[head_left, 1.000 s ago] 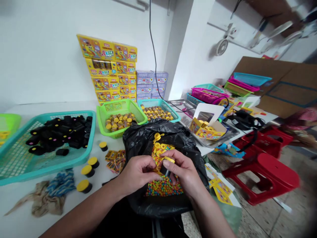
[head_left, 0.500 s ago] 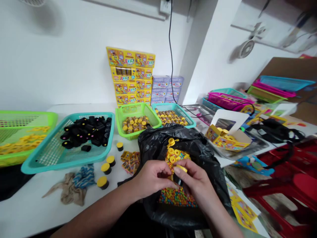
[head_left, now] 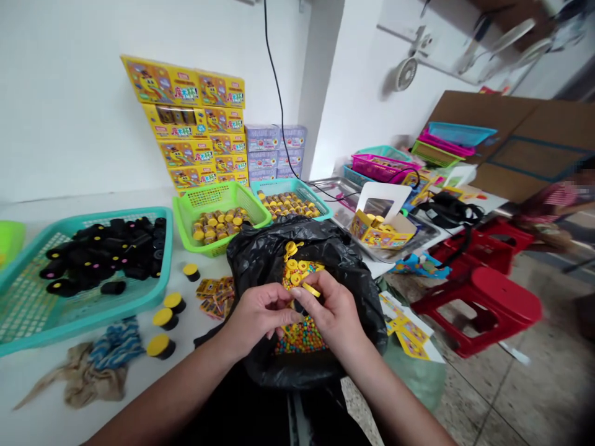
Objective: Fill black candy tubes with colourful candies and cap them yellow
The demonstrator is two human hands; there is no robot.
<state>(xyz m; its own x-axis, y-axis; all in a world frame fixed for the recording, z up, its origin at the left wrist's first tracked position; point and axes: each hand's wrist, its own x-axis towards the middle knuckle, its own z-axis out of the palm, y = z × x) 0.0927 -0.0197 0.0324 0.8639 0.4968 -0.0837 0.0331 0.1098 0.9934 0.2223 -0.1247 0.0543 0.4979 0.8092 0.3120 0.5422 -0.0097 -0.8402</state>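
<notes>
Fingers: right hand (head_left: 335,306) pinches at the yellow lid, thumb and fingertips closed on it; left hand (head_left: 255,316) is curled close to the dark body, its exact contact hidden.
White table (head_left: 191,337): runs along the wall beneath the baskets.
Teal basket (head_left: 168,263): at the left, heaped with black cylindrical pieces.
Black plastic bag (head_left: 258,248): lies open below both hands, holding yellow ring-shaped pieces and small multicolored balls.
Lime-green basket (head_left: 183,230): behind the bag, filled with yellow-capped tubes.
Yellow-lidded black container (head_left: 300,305): held tilted over the bag between the hands; the step looks like close two-handed work at its lid. Moving on from here calls for a steady body and even fingertip pressure on the rim.
Yellow lid (head_left: 311,289): slanted; whether it is fully seated, I cannot tell.
Multicolored balls (head_left: 302,342): loose, just below the fingers.
</notes>
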